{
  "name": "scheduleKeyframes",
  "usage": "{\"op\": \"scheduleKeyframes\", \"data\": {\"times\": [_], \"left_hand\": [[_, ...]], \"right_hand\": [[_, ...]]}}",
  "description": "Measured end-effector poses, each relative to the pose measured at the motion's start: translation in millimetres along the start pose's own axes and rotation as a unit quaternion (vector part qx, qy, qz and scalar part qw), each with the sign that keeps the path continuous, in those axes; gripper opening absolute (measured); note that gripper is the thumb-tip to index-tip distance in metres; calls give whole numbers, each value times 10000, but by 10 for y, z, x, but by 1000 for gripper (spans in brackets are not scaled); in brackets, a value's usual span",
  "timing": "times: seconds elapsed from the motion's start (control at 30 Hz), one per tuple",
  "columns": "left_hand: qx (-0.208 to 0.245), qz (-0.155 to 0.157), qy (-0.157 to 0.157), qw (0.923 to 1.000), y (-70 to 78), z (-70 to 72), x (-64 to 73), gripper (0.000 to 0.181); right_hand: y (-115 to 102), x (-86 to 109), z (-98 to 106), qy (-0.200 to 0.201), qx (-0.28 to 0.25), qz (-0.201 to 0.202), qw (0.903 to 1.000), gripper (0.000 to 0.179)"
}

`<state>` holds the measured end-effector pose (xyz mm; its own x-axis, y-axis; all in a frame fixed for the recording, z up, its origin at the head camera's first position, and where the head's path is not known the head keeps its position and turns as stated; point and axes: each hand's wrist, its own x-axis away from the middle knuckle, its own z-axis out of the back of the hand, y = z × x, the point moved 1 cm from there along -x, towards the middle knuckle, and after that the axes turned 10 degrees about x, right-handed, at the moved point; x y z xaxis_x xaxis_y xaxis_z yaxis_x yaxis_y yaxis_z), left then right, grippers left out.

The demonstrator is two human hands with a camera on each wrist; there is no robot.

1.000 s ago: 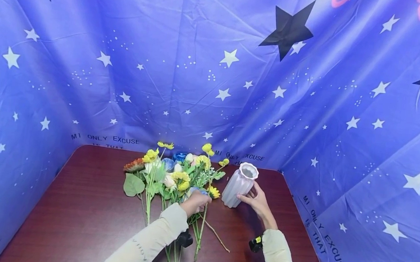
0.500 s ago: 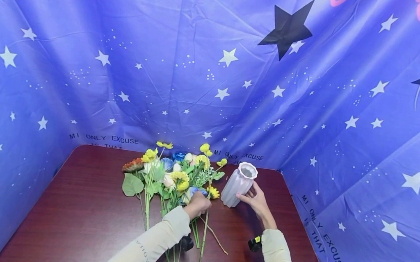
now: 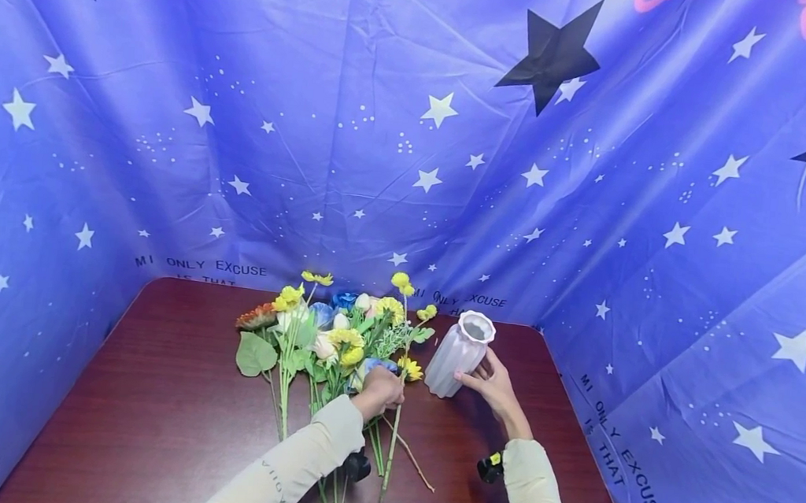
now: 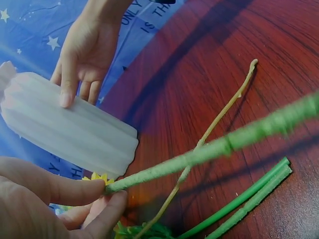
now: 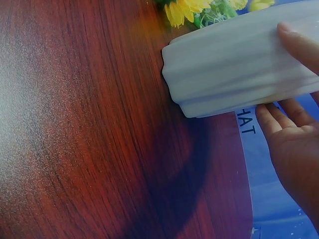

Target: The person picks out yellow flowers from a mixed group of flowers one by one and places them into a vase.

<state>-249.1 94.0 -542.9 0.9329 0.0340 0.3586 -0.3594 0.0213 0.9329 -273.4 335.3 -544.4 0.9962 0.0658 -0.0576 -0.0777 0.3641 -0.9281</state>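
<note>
My left hand [image 3: 381, 392] pinches a green flower stem [image 4: 209, 154] between thumb and fingers at the right side of a loose bunch of flowers [image 3: 346, 346]. The stem appears to run up to small yellow blossoms [image 3: 401, 283]; the hand hides part of it. Its lower end points toward the front of the table. To the right, my right hand [image 3: 495, 385] grips a pale, fluted vase [image 3: 453, 362] with a scalloped rim. The vase leans to the right, and its mouth shows no stems. In the right wrist view, the thumb lies on one side of the vase and the fingers on the other.
Several flowers, among them an orange one [image 3: 256, 317] and blue ones [image 3: 346, 301], lie on the dark red table [image 3: 172, 391]. A thin brown stem [image 4: 227, 109] lies beneath the held one, beside cut green stems [image 4: 239, 204]. Blue star-printed cloth [image 3: 384, 124] surrounds the table.
My left hand has shifted slightly right, and the lower end of the held stem has swung a little right. The yellow blossoms above moved slightly. The right hand and vase stay in place.
</note>
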Motion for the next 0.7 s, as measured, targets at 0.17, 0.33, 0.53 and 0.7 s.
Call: {"op": "scheduleKeyframes", "data": {"times": [0.17, 0.33, 0.53, 0.7], "left_hand": [[116, -88, -127, 9998, -25, 50, -4, 29], [304, -173, -298, 9989, -27, 91, 0, 35], [600, -129, -426, 9972, -29, 122, -10, 32], [973, -147, -614, 9933, -1, 189, -20, 21]], "right_hand": [[0, 3, 7, -12, 28, -98, 9999, 85], [29, -7, -7, -75, 38, -150, 9999, 87], [63, -17, -31, -116, -35, -259, 9996, 86], [55, -5, -33, -99, -84, -295, 9995, 86]]}}
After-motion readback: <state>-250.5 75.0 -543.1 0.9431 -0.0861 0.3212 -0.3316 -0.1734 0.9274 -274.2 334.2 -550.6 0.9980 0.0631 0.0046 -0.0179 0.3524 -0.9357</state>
